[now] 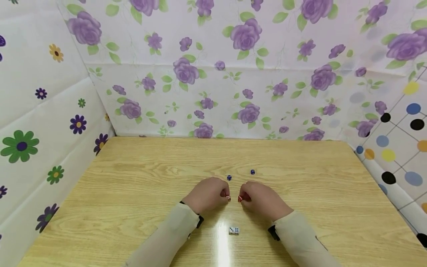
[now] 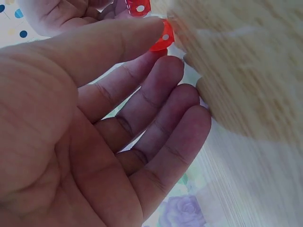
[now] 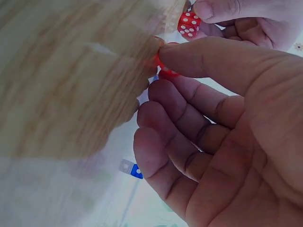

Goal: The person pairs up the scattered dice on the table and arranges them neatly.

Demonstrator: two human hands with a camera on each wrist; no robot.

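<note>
My left hand (image 1: pixel 209 193) pinches a red die (image 1: pixel 228 198) with white dots between thumb and forefinger, low at the wooden tabletop. Facing it across a small gap, my right hand (image 1: pixel 263 199) pinches a second red die (image 1: pixel 240 198) the same way. In the left wrist view the thumb covers part of its red die (image 2: pixel 164 38). The right wrist view has the right thumb over most of its red die (image 3: pixel 169 64), while the left hand's red die (image 3: pixel 189 24) shows two dotted faces. The other fingers of both hands curl loosely beneath.
Two white dice (image 1: pixel 234 230) sit side by side nearer me, between the forearms. Beyond the hands lie a blue die (image 1: pixel 229 178) and another blue die (image 1: pixel 252 171), set apart. Flowered cloth (image 1: pixel 213 74) hangs along the wooden table's (image 1: pixel 150 159) far edge, with patterned sheets at both sides.
</note>
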